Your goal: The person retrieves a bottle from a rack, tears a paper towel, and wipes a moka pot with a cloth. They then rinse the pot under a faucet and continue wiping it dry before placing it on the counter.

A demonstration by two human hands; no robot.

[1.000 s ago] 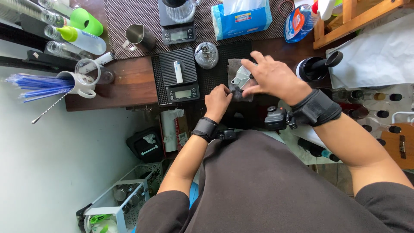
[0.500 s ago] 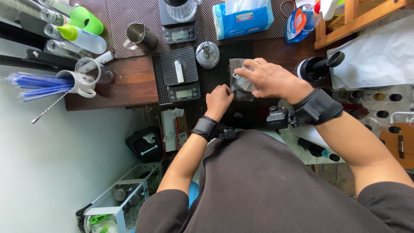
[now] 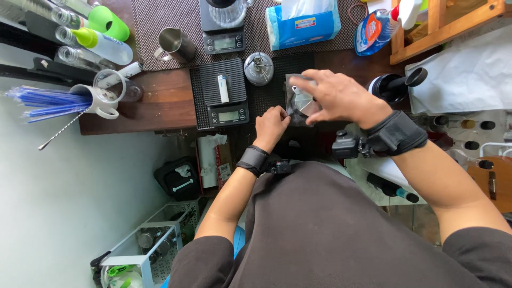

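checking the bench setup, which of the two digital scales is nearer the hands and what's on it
The front scale, just beside the left hand, carries only a small white stick-shaped object. The rear scale farther back holds a glass vessel.

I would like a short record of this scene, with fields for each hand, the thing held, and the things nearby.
left hand: grips the near edge of the clear pouch
right hand: rests on top of the pouch
clear pouch: on the black mat, a round metal piece inside
scale: left of the hands, a small white item on it
steel pitcher: farther left, upright
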